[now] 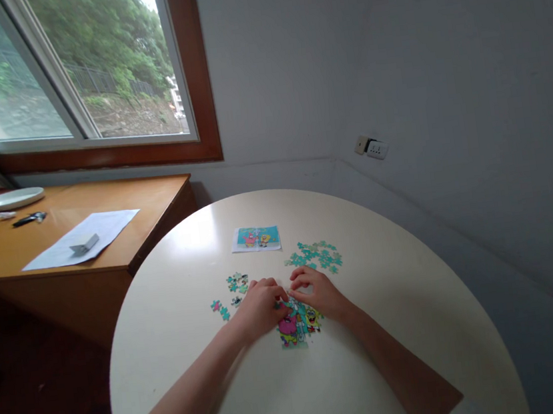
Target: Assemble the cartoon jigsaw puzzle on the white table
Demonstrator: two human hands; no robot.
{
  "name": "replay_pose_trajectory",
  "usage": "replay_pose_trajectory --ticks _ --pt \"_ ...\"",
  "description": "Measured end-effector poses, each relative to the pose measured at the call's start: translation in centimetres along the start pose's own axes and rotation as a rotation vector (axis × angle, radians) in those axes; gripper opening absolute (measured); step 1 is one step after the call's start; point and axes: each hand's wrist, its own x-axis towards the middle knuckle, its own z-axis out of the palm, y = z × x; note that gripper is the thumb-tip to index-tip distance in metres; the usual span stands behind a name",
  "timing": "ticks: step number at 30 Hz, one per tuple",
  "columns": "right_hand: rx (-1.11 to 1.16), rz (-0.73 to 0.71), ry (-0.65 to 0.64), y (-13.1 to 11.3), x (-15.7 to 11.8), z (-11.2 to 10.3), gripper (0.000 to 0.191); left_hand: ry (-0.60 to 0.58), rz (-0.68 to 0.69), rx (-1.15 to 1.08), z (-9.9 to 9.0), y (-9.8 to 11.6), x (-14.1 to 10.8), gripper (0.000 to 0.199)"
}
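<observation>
"Cream, the round desk [178,393] in the head view; where on it is the SpongeBob jigsaw [300,325]?"

"Near the middle, a partly joined block with its upper edge under the fingertips. Loose teal jigsaw pieces [312,251] lie beyond the right hand [321,293], a smaller cluster of pieces [231,284] sits beside the left hand [262,306], and the reference picture [258,238] lies flat farther off."

"What looks like the step in hand, and how is it done well?"

"Working at the block's top edge, I judge. Square any tab to its socket, press straight down, and let the other hand brace the joined part lightly so that its seams don't spread. Checking colours against the reference picture should help."

"And each grip?"

"On the right, thumb and forefinger nearly meet, with a small gap behind the tips. On the left, the fingers curl down over the block's upper left. Whether either pinches a piece, I can't tell; the fingers hide it."

"How do the arms lie?"

"Both forearms slant inward from the lower corners, low over the desk, wrists fairly straight, backs of the hands uppermost, fingertips almost meeting."
</observation>
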Motion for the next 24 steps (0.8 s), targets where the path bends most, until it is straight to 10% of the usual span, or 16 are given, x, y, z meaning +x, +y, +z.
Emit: replay_pose_trajectory --ticks 24 --pt "0.008 -0.006 -0.011 -0.73 0.03 -0.05 0.025 -0.013 -0.02 -0.015 -0.25 0.23 -0.07 0.012"
